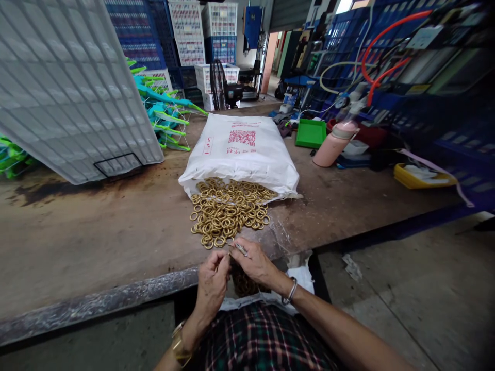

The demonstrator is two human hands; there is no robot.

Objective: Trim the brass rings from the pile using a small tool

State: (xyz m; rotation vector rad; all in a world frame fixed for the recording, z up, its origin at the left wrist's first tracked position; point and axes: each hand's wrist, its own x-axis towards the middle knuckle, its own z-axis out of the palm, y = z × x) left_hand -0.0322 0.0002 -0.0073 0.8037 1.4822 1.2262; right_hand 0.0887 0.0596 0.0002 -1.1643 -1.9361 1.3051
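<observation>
At the table's front edge my left hand is closed, thumb and forefinger pinching a small brass-coloured ring that the fingers mostly hide. Close beside it, my right hand is wrapped round a slim silver-coloured hand tool, its thin tip pointing left; its exact kind is unclear. Just beyond both hands lies a heap of brass-coloured rings. They spill from the open mouth of a white woven sack with red print, lying on its side. More rings show dimly below my hands, over my lap, near white sacking.
The worktable carries a tilted white crate at left, with green and turquoise plastic pieces behind it. A pink bottle, green tray and yellow tray stand right. A black fan stands beyond.
</observation>
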